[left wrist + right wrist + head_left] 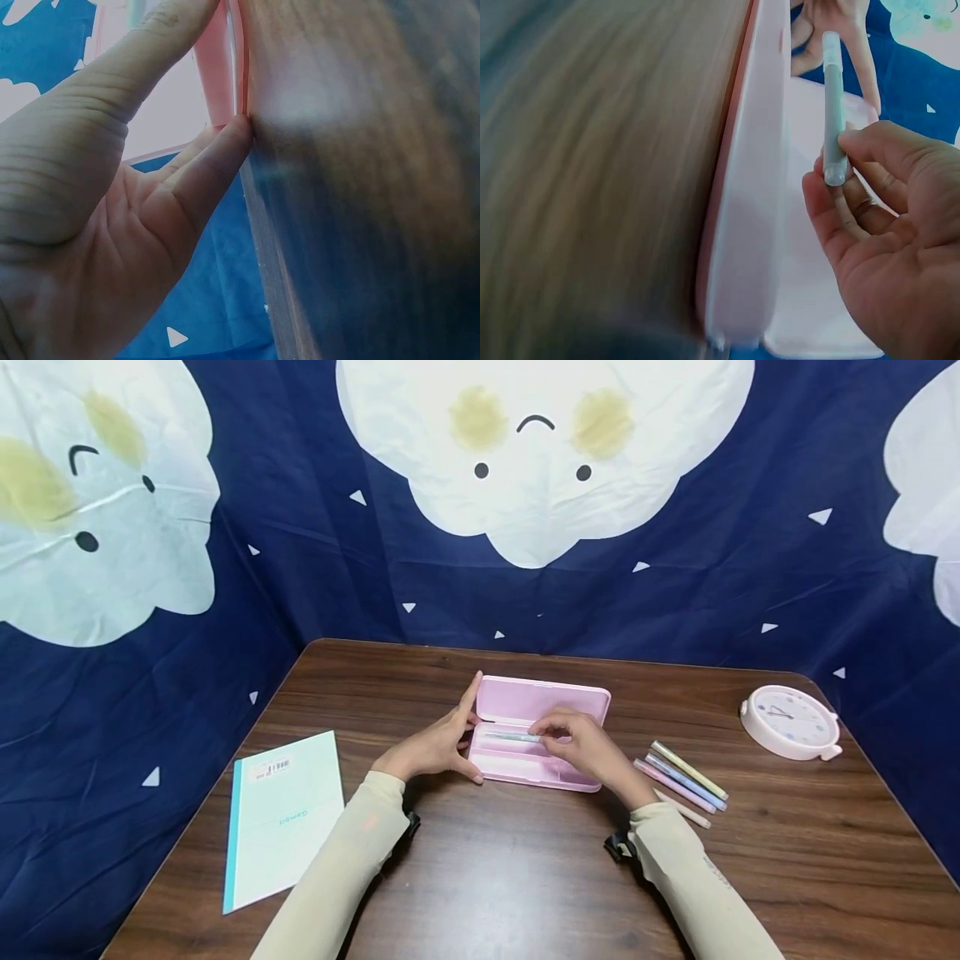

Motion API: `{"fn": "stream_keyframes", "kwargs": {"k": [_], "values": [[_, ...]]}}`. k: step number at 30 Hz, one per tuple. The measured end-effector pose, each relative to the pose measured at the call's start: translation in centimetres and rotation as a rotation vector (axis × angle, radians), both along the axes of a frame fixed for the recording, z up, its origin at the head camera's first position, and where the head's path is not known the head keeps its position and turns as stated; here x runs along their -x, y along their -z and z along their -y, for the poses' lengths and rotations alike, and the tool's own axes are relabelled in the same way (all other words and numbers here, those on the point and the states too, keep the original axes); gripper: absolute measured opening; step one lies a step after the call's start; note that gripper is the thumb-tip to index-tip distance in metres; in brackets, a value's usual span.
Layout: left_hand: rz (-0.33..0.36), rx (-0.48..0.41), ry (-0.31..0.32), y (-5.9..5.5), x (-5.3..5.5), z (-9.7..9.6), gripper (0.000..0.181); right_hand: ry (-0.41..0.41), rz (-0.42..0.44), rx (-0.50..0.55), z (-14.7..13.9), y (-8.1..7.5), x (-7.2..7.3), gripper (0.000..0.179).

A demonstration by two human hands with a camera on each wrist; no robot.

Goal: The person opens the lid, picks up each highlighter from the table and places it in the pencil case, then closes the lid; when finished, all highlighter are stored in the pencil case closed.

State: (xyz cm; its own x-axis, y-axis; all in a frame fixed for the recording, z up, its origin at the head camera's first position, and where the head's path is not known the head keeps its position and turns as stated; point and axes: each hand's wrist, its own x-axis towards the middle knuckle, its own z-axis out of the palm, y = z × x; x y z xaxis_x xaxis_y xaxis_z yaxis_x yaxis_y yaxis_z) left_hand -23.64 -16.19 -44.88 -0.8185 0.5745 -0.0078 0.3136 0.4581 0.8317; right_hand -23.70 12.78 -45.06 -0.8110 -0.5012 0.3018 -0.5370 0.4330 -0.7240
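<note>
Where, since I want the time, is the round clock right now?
In the head view, the clock sits near the far right corner of the table, with the loose pens to its left and the open pencil case farther left.

Right fingers (827, 215) pinch; left fingers (470, 695) spread wide.

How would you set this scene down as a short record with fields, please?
surface: brown wood-grain table
container: pink pencil case, lid open
left: left hand touches the pencil case's left end
right: right hand pinches a pale green pen over the pencil case
loose pens: four pens, right of the pencil case
far right: round clock
left side: pale green notebook
backdrop: navy cloud-print cloth
</note>
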Motion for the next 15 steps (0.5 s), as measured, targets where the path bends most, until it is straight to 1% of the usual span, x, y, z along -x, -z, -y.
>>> {"fn": "stream_keyframes", "kwargs": {"k": [4, 8, 15], "values": [[0.003, -0.002, 0.006, -0.17, 0.03, -0.12, 0.159, 0.005, 0.001, -0.004, 0.65, 0.05, 0.21, 0.016], [-0.006, 0.009, 0.007, -0.28, 0.13, -0.15, 0.159, 0.023, 0.009, -0.009, 0.60, 0.10, 0.24, 0.016], [0.000, 0.009, 0.000, -0.05, 0.09, -0.02, 0.159, -0.014, 0.005, -0.043, 0.82, 0.53, 0.51, 0.014]]}}
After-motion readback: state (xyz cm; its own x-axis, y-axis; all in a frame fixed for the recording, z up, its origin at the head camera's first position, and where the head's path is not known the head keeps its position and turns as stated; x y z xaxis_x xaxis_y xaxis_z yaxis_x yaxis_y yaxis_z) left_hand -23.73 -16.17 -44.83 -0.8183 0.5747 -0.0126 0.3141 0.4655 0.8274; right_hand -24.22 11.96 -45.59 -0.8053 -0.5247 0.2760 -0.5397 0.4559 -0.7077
